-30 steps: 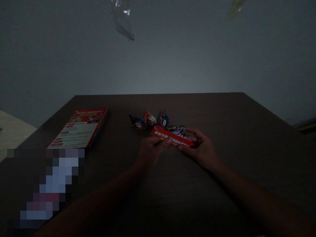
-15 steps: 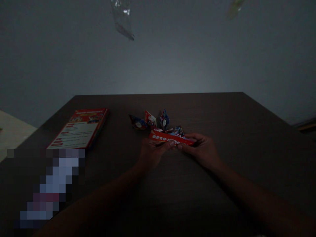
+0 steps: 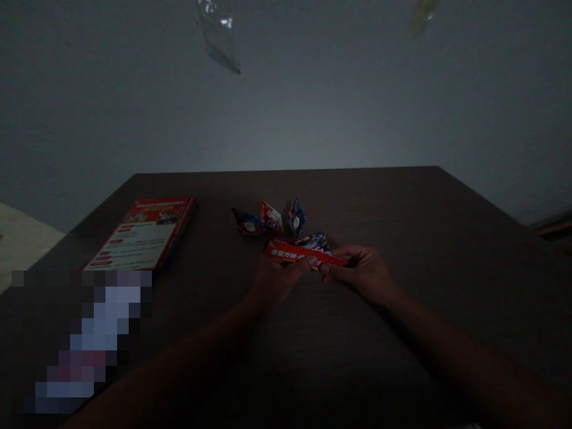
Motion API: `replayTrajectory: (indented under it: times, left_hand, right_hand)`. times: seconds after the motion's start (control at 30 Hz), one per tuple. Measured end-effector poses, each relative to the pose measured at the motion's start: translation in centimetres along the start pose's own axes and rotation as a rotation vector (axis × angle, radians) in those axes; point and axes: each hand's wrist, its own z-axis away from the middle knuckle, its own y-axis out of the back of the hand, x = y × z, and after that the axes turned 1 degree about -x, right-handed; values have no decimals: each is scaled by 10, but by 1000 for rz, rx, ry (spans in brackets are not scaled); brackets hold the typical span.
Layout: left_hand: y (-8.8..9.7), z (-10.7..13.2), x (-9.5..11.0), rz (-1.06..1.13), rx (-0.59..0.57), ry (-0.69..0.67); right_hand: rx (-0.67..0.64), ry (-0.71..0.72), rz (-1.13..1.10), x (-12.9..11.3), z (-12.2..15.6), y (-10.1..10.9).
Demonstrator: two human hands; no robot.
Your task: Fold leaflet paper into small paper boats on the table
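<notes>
At the left edge of the worktop (image 3: 393, 199), the printed stack (image 3: 143, 235) could be nudged askew if the left forearm were swung outward. Farther right, toward the far edge, the dark folded piece (image 3: 249, 224) and the red-and-white folded piece (image 3: 271, 218) appear to touch, so both might be shifted by one knock from the knuckles. The red paper strip (image 3: 290, 252) is held over the middle of the worktop, well in from both far corners; its left part is pinched by the left hand (image 3: 279, 277), with the thumb laid across the lettered face. A crooked crease or a tear could be caused by uneven pressing. The blue folded piece (image 3: 297, 218), just beyond, could be tipped if the strip were pushed forward. The strip's right end is pinched by the right hand (image 3: 361, 268), and a slip there could let it spring loose. As for what is hidden: the near-left area is masked by a pixelated patch (image 3: 98, 339); the strip's last characters are covered by thumb and fingers; whether the colourful printed piece (image 3: 315, 241) behind is joined to it cannot be told; the worktop's near edge is lost in darkness.
</notes>
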Motion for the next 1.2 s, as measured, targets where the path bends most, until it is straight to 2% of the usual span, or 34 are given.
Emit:
replayTrajectory:
  times: [0.1,0.23,0.37,0.5,0.73,0.83,1.03,1.2]
  left_hand:
    - [-2,0,-2,14,-22,-5]
    - [-3,1,-6,73,29,5]
    - [1,0,-7,158,88,78]
    - [4,-2,-9,262,103,96]
    - [6,-1,-4,117,156,85]
    - [5,-1,-2,122,180,92]
    - [5,-1,-3,203,56,45]
    - [7,0,-7,52,-19,44]
  right_hand:
    - [-14,-5,-7,-3,1,-4]
    - [-46,-24,-17,-6,1,-3]
    - [-50,-59,-25,-6,2,-1]
    - [-66,-90,-16,-7,2,-1]
    - [-55,-63,59,-7,2,-2]
    - [-43,-46,102,-8,3,-2]
    - [-23,-34,72,-1,1,3]
    - [14,-50,54,6,-1,6]
